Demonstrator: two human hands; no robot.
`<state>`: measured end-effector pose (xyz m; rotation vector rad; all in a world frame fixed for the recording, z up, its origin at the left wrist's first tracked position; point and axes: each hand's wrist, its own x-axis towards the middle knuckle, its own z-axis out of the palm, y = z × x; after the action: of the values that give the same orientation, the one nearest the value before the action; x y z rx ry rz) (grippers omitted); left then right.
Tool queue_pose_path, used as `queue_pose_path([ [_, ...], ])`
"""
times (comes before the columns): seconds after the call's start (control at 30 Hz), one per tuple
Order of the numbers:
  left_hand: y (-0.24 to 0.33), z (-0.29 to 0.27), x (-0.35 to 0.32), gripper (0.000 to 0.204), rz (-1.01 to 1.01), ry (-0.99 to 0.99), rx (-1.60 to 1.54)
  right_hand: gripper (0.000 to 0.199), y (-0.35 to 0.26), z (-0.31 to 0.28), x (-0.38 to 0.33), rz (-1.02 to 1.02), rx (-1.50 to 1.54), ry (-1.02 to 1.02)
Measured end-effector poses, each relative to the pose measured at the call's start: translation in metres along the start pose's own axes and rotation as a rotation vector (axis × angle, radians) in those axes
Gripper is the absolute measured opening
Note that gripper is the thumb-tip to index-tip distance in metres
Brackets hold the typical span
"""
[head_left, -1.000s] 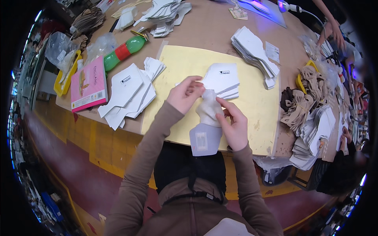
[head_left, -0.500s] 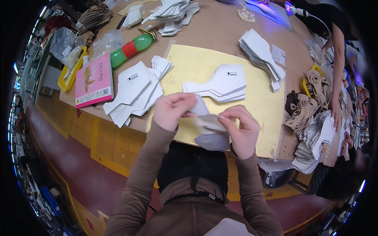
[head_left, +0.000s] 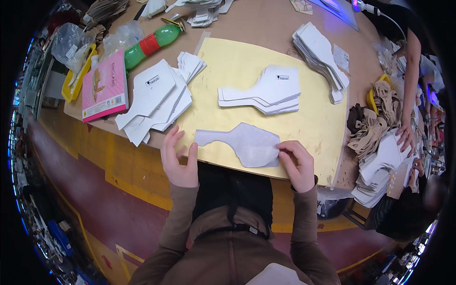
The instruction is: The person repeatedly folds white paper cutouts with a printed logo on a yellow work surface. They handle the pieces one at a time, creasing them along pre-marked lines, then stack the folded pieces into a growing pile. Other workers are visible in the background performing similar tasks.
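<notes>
Cutouts (head_left: 387, 97), tan and layered, are filling the right yellow tray (head_left: 371, 101); across the table, a clear plastic bag (head_left: 69, 45) is slumping over the left yellow tray (head_left: 68, 92), its contents hard to make out. And the grey panel (head_left: 254, 142) is lying flat on the yellow sheet (head_left: 313, 154), running close to the front edge, bare yellow showing between it and the white panel stack (head_left: 273, 90). Left hand (head_left: 179, 159) is holding its fingers spread by the narrow end. Right hand (head_left: 298, 166) is resting thumb and fingertips at the wide end; whether they're pinching, I cannot tell.
</notes>
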<state>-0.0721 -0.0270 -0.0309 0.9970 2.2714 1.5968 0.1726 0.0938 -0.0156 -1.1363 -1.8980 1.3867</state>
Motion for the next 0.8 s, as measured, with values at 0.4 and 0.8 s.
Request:
queue_pose_path([
  [0.4, 0.018, 0.045, 0.005, 0.02, 0.407, -0.569, -0.032, 0.026, -0.017, 0.01, -0.019, 0.291, 0.059, 0.094],
  [0.8, 0.007, 0.047, 0.003, 0.03, 0.342, -0.592, -0.016, 0.022, -0.005, 0.021, -0.027, 0.242, 0.062, 0.165],
])
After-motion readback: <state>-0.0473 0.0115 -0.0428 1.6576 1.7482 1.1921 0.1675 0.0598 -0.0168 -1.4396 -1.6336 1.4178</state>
